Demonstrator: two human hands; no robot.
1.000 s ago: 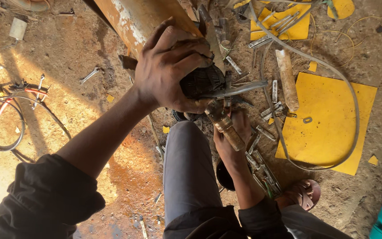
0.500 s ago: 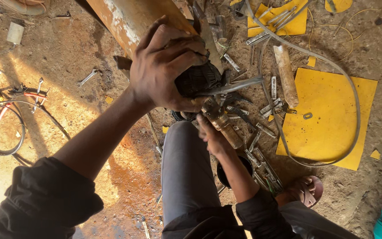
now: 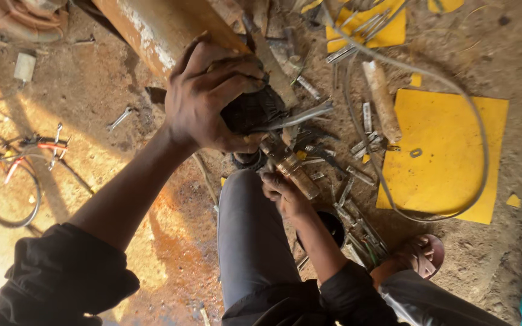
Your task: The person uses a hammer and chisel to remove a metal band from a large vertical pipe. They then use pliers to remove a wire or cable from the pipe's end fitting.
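My left hand (image 3: 209, 96) is clamped over a dark, greasy metal part (image 3: 255, 111) near the top middle, with a thin grey metal strip (image 3: 300, 116) sticking out to the right of it. Just below, my right hand (image 3: 282, 193) grips a brownish cylindrical tool handle (image 3: 291, 169) that angles up toward that dark part. A rusty orange pipe (image 3: 152, 30) runs diagonally behind my left hand. My knee in grey trousers (image 3: 246, 235) sits directly under both hands.
Yellow sheet pieces (image 3: 442, 157) lie on the dirt at right, looped by a grey cable (image 3: 472, 121). Several wrenches and metal scraps (image 3: 357, 181) are scattered around. A wooden-handled tool (image 3: 382, 99) lies nearby. My sandalled foot (image 3: 421, 253) is lower right. Wires (image 3: 25, 175) lie at left.
My right hand has slid down and left along the tool handle, closer to my knee. My left hand keeps its grip on the dark part.
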